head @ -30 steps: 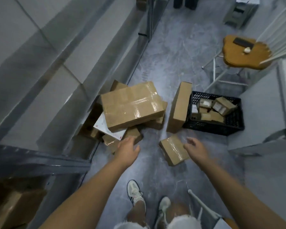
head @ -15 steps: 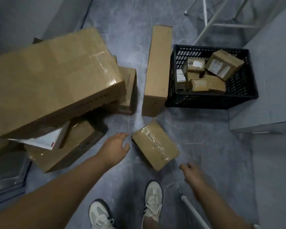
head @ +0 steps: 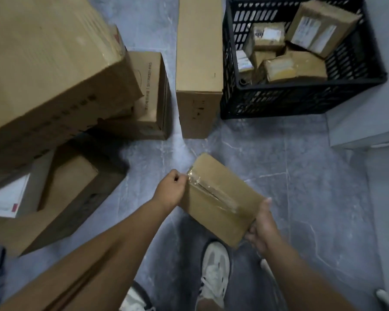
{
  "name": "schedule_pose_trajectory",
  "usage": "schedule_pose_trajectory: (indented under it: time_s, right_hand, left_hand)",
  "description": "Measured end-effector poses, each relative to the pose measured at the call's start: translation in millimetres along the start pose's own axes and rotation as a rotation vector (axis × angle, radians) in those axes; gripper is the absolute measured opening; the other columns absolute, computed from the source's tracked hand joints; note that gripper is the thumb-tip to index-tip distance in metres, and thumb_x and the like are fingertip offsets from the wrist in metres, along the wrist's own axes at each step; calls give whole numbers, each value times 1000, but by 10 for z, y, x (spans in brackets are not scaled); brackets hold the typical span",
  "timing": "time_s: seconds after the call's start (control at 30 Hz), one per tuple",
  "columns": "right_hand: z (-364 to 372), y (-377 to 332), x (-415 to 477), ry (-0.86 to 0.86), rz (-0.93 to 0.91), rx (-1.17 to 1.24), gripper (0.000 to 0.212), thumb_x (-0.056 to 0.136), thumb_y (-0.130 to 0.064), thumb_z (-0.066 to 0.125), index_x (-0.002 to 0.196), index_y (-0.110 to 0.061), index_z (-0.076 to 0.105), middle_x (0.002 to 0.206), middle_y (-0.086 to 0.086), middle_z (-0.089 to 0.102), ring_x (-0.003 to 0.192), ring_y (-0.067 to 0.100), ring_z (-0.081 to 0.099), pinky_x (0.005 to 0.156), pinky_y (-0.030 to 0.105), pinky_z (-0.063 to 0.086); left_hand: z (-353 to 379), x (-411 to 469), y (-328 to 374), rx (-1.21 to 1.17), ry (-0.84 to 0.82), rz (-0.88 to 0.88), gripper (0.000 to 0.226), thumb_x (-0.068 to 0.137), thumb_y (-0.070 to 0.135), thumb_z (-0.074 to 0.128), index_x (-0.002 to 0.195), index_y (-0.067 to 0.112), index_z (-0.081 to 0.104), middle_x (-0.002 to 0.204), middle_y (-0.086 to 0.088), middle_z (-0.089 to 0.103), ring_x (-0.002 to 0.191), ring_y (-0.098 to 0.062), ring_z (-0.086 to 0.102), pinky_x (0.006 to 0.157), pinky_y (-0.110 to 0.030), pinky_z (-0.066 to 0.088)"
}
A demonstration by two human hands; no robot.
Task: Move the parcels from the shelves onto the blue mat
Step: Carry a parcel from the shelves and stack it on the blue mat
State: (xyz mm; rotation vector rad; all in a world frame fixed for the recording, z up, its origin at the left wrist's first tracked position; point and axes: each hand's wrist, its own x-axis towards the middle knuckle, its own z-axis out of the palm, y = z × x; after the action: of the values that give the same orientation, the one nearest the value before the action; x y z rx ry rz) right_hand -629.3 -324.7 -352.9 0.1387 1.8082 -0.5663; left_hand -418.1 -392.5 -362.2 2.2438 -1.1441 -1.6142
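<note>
Head view, looking straight down at the floor (head: 301, 167). The small parcel (head: 220, 198), a brown carton sealed with clear tape along its top seam, is held between both hands near the lower middle of the floor area, just ahead of the shoes (head: 215, 272). It sits tilted, with its near corner overlapping the toe of one shoe. Whether any part touches the floor cannot be told.

Left grip (head: 170, 190), the person's left hand: fingers curled tight, clamped on the parcel's left end where the tape folds over the edge.

Right grip (head: 262, 230), the person's right hand: wrapped round the parcel's right end, thumb lying on the top face, fingers tucked beneath.

Surroundings:
- A long carton (head: 198, 63) lies on the floor beyond the parcel, touching the black crate (head: 301, 104) on its right.
- The crate holds several small labelled parcels (head: 294, 66).
- To the left, a large carton (head: 50, 70) rests tilted on top of a stack: a medium carton (head: 151, 95) behind it and a flat carton (head: 63, 198) below it.
- A white package (head: 7, 196) is wedged between the large carton and the flat carton.
</note>
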Motion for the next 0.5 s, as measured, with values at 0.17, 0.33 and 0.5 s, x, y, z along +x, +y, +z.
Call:
schedule_pose_trajectory:
  time_s: [0.17, 0.33, 0.5]
  right_hand:
    - [-409, -493, -1271, 23, -58, -158, 57, 100, -58, 28, 126, -15, 55, 108, 13, 66, 91, 34, 66, 67, 48, 58]
    - [-707, -1230, -2665, -14, -127, -227, 38, 100, -31, 39, 113, -2, 60, 121, 29, 60, 103, 40, 62, 91, 61, 51]
    - [-641, -2010, -3962, -179, -364, -267, 31, 100, -34, 43, 113, -15, 63, 106, 7, 64, 93, 22, 62, 64, 33, 53]
  left_hand:
    - [-519, -1072, 451, -53, 28, -5, 34, 101, 30, 38, 81, 10, 56, 77, 1, 53, 73, -11, 48, 62, -24, 36]
    - [-1382, -2181, 1296, -166, 52, 33, 37, 101, 32, 40, 87, 18, 71, 89, 0, 68, 91, -16, 61, 84, -34, 47]
    - [-2255, -3144, 2115, -429, 186, 111, 33, 100, 21, 46, 80, -2, 57, 87, -19, 68, 83, -26, 63, 79, -43, 52]
